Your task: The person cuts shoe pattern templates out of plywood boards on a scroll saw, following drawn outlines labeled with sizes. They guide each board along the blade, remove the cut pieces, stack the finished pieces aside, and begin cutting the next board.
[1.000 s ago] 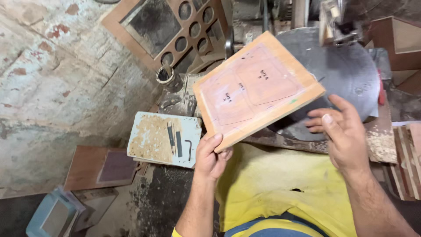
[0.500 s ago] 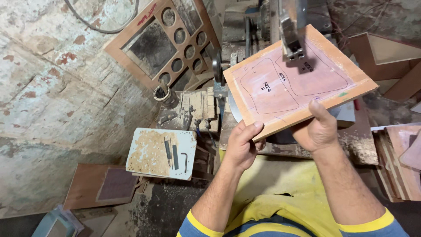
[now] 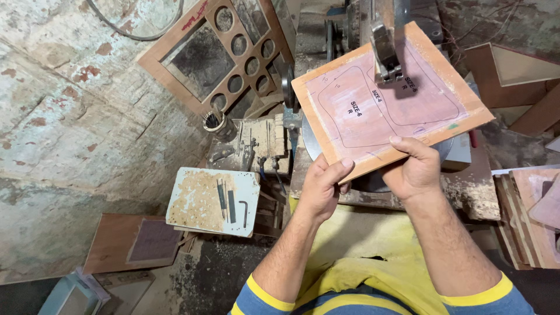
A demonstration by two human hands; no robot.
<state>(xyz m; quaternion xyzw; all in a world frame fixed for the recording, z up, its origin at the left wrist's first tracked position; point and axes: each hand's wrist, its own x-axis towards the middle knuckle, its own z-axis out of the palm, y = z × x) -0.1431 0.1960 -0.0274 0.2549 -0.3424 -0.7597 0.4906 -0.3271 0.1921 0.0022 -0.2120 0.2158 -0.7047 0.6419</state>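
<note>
- Holding a wooden board [image 3: 389, 96] by its near edge, both hands keep it tilted under the metal saw head [image 3: 387, 41].
- Left hand [image 3: 322, 189]: grip closed on the board's near left corner, thumb on top.
- Right hand [image 3: 415, 169]: grip closed on the near edge, just beside the left hand.
- Board face: pinkish sheet with two rounded outlines drawn in dark line and small dark lettering inside them.
- Bench [image 3: 466, 195]: worn, chipped wood below the board.
- Left of the bench: pale tray [image 3: 195, 201] with sawdust and dark metal keys.
- Wall: peeling plaster [image 3: 64, 99]; a wooden frame with round holes [image 3: 219, 55] leans against it.
</note>
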